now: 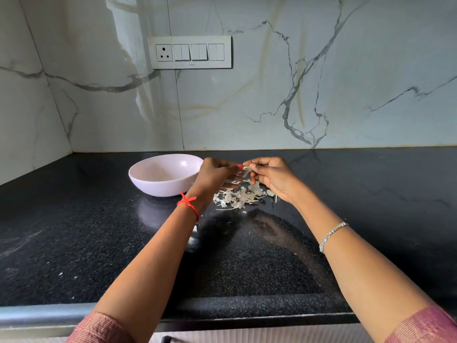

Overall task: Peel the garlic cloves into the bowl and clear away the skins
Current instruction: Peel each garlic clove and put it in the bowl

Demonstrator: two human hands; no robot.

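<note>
The left hand (217, 174) and right hand (274, 179) pinch what seems a garlic clove (246, 169) between their fingertips, above the skins (237, 198) near the countertop's (99, 231) back edge. The bowl (158, 186) sits just left, nearer the left hand.

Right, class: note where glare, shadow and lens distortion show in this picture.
Head view: glare inside the bowl, its reflection on the counter; dark shadow before the skins; wide angle tilts the wall seams; clove between left hand and right hand looks soft.
</note>
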